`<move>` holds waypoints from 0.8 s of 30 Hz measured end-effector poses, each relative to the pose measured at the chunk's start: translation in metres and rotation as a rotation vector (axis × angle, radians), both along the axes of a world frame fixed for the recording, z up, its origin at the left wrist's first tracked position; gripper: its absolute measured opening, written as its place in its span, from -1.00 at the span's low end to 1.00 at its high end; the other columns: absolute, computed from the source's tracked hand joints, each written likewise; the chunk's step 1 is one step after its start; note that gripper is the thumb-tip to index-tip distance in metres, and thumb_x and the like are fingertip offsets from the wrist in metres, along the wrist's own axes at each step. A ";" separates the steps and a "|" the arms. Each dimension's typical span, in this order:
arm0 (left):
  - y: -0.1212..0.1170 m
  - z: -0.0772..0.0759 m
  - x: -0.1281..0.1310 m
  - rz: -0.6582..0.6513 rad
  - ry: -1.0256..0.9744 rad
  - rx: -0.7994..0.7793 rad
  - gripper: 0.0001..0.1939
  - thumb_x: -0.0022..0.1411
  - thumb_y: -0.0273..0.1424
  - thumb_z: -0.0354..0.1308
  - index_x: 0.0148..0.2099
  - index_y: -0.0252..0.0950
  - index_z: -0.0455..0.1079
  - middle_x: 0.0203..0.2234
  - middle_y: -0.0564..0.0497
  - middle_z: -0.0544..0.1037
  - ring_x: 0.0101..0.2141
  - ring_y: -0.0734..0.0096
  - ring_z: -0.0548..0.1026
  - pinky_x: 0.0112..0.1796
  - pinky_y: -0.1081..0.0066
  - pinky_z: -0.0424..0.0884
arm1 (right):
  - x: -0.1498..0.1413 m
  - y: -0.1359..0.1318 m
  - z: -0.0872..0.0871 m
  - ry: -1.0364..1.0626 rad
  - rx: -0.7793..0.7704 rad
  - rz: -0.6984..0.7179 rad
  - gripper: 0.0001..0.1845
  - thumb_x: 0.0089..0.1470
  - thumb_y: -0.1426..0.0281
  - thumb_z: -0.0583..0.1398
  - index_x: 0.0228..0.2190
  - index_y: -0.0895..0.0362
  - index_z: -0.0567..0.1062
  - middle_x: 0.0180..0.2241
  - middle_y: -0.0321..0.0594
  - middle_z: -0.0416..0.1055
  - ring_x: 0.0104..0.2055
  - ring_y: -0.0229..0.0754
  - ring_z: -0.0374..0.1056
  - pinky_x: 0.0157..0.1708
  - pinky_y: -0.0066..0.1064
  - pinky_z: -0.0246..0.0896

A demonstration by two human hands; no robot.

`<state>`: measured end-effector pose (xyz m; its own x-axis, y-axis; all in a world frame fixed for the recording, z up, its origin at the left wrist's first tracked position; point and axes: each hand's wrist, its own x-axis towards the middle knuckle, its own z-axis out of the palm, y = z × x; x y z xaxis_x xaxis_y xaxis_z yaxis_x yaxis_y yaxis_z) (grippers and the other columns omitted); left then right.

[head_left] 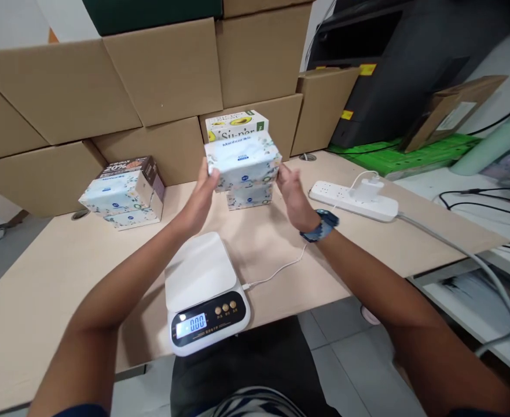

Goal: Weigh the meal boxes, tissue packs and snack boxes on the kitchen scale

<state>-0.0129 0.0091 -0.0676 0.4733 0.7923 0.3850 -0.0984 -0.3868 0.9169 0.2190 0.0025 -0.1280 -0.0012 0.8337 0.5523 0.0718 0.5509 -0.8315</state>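
My left hand [200, 194] and my right hand [293, 194] hold a white-and-blue tissue pack [242, 159] between them, one hand on each end. The pack sits at the top of a small stack, over another tissue pack [249, 197] on the beige table [41, 278]. Behind the stack stands a white box with green and yellow print [236, 123]. A white kitchen scale [205, 292] lies near the table's front edge below my hands, its platform bare and its lit display reading zero. A blue watch is on my right wrist.
Two stacked tissue packs [116, 202] and a brown box [142, 174] sit at the left. Cardboard cartons [163, 69] wall the back. A white power strip [352, 200] with a charger lies at the right, its cable running to the scale. Beyond are a black machine [393, 63] and green mat [411, 156].
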 end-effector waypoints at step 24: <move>-0.117 -0.098 -0.120 0.699 -0.099 -0.512 -0.28 0.44 0.35 -0.04 0.18 -0.15 0.43 0.07 -0.13 0.53 -0.12 0.29 0.61 -0.23 0.31 0.61 | -0.044 -0.113 -0.049 0.064 -0.326 0.115 -0.62 0.38 0.01 0.29 -0.12 0.00 0.76 0.04 -0.16 0.70 0.01 -0.13 0.67 0.02 -0.24 0.69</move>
<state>-0.1328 -0.1076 -0.1652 -0.2027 0.9756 -0.0847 -0.0814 0.0694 0.9943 0.1755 -0.1104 -0.1766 -0.0793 0.9627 0.2589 -0.0336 0.2570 -0.9658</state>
